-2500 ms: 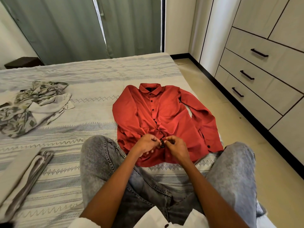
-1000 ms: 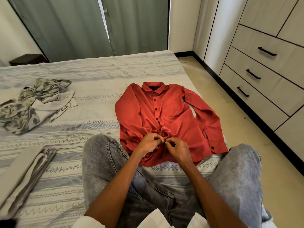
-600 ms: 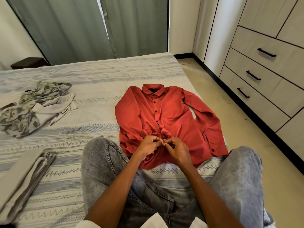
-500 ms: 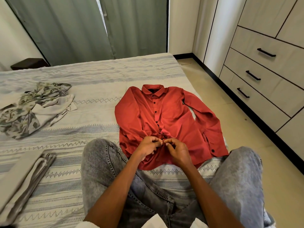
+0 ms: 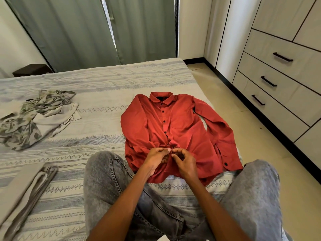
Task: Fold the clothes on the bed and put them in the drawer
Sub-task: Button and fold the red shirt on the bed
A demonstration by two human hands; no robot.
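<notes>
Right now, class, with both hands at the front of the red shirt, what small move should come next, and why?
Probably finish fastening that lower button: the left hand and right hand both pinch the placket of the red shirt, which lies flat and unfolded on the bed, its upper buttons already done.

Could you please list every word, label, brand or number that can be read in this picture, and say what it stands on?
None: no readable text shows anywhere.
The red shirt, which both the left hand and the right hand pinch at its button placket, bears no visible label or print.
The drawers carry only plain dark handles.
</notes>
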